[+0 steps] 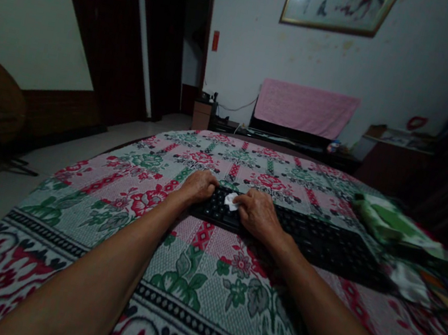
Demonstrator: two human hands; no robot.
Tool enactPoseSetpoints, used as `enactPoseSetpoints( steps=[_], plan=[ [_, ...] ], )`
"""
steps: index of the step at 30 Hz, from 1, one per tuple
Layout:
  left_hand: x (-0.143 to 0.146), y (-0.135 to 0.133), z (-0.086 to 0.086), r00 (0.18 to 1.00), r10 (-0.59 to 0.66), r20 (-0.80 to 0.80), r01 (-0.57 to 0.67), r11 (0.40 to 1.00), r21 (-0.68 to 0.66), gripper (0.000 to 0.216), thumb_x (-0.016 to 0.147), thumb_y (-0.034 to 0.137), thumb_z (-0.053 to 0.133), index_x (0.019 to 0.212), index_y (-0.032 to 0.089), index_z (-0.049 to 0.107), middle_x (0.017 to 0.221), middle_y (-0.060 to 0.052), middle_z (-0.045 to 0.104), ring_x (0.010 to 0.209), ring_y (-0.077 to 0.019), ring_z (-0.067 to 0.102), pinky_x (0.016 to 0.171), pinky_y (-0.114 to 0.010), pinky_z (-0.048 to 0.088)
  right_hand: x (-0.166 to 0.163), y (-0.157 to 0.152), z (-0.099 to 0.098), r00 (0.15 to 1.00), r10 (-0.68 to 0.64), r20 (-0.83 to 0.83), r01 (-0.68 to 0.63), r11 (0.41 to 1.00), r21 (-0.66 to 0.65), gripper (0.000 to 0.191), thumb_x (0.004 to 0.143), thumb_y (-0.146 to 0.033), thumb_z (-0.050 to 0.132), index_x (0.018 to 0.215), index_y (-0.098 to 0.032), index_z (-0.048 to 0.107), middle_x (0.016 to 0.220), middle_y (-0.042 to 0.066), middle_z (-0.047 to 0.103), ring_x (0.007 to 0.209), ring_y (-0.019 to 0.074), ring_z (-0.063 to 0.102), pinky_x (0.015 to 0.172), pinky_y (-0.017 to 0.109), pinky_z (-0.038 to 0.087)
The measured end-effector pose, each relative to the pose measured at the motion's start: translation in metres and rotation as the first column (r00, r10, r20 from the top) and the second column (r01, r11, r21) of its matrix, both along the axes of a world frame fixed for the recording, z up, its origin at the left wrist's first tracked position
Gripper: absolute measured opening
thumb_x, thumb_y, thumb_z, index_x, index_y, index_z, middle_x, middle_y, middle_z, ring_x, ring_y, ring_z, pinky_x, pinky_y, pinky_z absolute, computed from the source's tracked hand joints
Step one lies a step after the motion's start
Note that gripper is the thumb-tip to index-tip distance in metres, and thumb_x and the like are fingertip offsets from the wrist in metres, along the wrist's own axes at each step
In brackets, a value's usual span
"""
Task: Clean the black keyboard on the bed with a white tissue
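A black keyboard (329, 245) lies across the flowered cloth (189, 268) in front of me. My left hand (200, 185) is closed at the keyboard's left end, with its fingers curled over the edge; the fingertips are partly hidden. Pinched in my right hand (258, 211) is a crumpled white tissue (232, 201), which touches the keys on the left part of the keyboard. The right hand covers some keys just beside the tissue.
A green and white packet (398, 224) sits to the right behind the keyboard. Another crumpled white tissue (409, 283) lies by the keyboard's right end, near some cables and small items. Beyond the table, a pink towel (306, 108) hangs over a dark screen.
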State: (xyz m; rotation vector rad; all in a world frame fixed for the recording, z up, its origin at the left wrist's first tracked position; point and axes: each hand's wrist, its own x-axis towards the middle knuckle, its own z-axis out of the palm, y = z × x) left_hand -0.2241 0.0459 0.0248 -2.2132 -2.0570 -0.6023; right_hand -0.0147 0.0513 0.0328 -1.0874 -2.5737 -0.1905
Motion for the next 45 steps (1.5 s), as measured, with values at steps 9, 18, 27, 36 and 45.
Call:
enactPoseSetpoints(
  steps=[9,18,27,36,45],
  plan=[
    [0.001,0.0,0.0,1.0,-0.008,0.027,0.008,1.0,0.015,0.039,0.076,0.016,0.045,0.102,0.023,0.073,0.102,-0.005,0.07,0.097,-0.0198,0.061,0.092,-0.029,0.044,-0.001,-0.007,0.004,0.997,0.069,-0.028,-0.069,0.998,0.002,0.027,0.085,-0.02,0.046,0.1,-0.023,0.068,0.1,0.007,0.06,0.093,0.0194,0.051,0.086,0.033,0.03],
    [0.0,-0.001,0.001,1.0,-0.008,-0.027,0.008,1.0,-0.006,0.039,0.077,0.018,0.044,0.104,0.024,0.072,0.103,-0.004,0.069,0.099,-0.0194,0.061,0.093,-0.028,0.045,-0.004,-0.002,0.005,0.996,0.083,-0.012,-0.083,0.996,-0.035,0.025,0.086,-0.018,0.046,0.096,-0.019,0.068,0.095,0.007,0.062,0.086,0.0169,0.055,0.076,0.027,0.036],
    [0.023,-0.011,0.016,0.869,-0.182,0.46,0.21,0.978,-0.011,0.049,0.069,0.013,0.053,0.117,0.018,0.063,0.111,-0.003,0.068,0.099,-0.0184,0.062,0.09,-0.029,0.047,0.001,0.008,0.004,0.903,0.008,-0.429,-0.089,0.981,-0.17,0.021,0.082,-0.015,0.049,0.092,-0.019,0.066,0.09,0.004,0.068,0.084,0.0149,0.059,0.077,0.026,0.041],
    [0.036,-0.017,0.029,0.596,-0.171,0.785,0.209,0.976,0.054,0.023,0.066,0.033,0.063,0.079,0.014,0.067,0.074,0.001,0.066,0.07,-0.013,0.06,0.067,-0.023,0.046,-0.006,0.011,0.003,0.676,-0.107,-0.729,-0.297,0.866,-0.402,0.022,0.077,-0.037,0.052,0.08,-0.017,0.062,0.068,-0.001,0.062,0.058,0.0115,0.054,0.055,0.022,0.041],
    [0.039,-0.012,0.029,0.589,-0.261,0.765,0.172,0.965,0.197,0.019,0.066,0.031,0.064,0.072,0.013,0.062,0.066,0.002,0.061,0.062,-0.0099,0.054,0.061,-0.021,0.042,-0.008,0.012,0.0,0.708,-0.114,-0.697,-0.266,0.871,-0.413,0.024,0.077,-0.037,0.053,0.081,-0.017,0.066,0.071,0.001,0.066,0.062,0.0128,0.057,0.057,0.023,0.043]
  ],
)
